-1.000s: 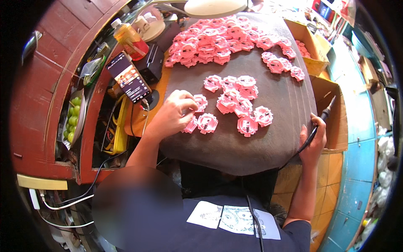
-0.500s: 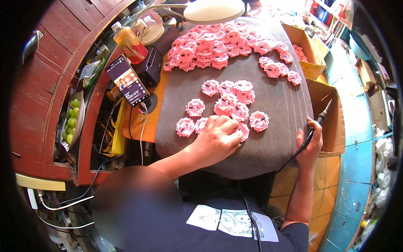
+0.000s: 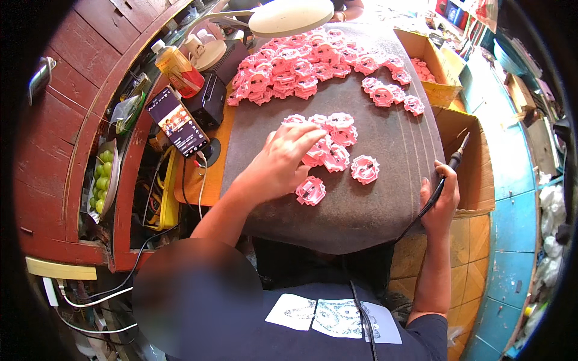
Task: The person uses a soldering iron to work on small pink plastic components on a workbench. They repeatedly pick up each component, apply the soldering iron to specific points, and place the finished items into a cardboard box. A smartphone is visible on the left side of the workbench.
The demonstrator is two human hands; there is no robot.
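Note:
My right hand (image 3: 441, 198) is closed around a soldering iron (image 3: 456, 157) at the table's right edge, its tip pointing up and away. My left hand (image 3: 282, 157) is over the left side of a small cluster of pink plastic parts (image 3: 336, 157), fingers stretched forward and thumb apart. Its fingertips cover some of these parts; whether they touch one is hard to make out. One loose pink part (image 3: 310, 191) lies just by the thumb, and another pink part (image 3: 365, 169) sits right of the cluster.
A large heap of pink parts (image 3: 283, 69) covers the far table (image 3: 385, 210) beneath a lamp (image 3: 291, 17). At left stand a phone (image 3: 177, 122) and a drink bottle (image 3: 178, 67). Cardboard boxes (image 3: 466, 174) stand along the right. Another person's arm (image 3: 352, 11) shows at the far edge.
My left hand has moved away from me and left, off the near pink part, which now appears farther left. Loose parts on the left are now hidden by my hand and arm. The right hand keeps the iron.

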